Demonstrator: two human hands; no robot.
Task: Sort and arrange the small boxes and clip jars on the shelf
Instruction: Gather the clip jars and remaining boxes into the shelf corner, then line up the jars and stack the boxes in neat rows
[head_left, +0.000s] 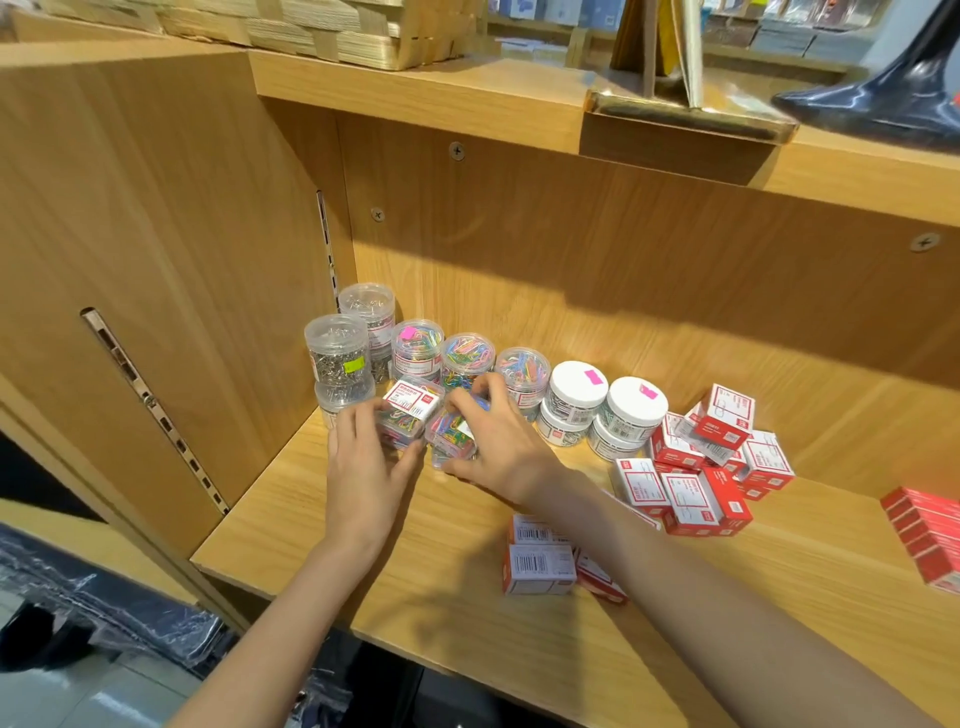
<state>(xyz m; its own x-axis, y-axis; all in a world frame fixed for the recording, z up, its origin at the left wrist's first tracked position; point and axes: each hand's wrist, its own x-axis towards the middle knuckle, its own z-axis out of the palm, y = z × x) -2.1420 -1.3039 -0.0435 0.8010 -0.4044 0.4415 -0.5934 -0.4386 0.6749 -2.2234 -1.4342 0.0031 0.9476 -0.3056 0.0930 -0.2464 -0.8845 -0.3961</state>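
On the wooden shelf (426, 571) my left hand (363, 462) grips a clear box of coloured clips (408, 413) with a red-and-white label. Right beside it, my right hand (493, 441) holds a second clear box of coloured clips (451, 439); the two boxes touch. Behind them stand clear jars of silver clips (337, 353), three jars of coloured clips (467, 358) and two stacks of white-lidded jars (602, 410). Red-and-white small boxes (701, 467) lie in a loose heap to the right. More small boxes (540, 564) lie under my right forearm.
The shelf's side wall (156, 260) rises close on the left, with a metal slotted rail (156, 410). A red pack (924, 540) lies at the far right edge. An upper shelf (467, 93) carries a woven basket and a dark curved object.
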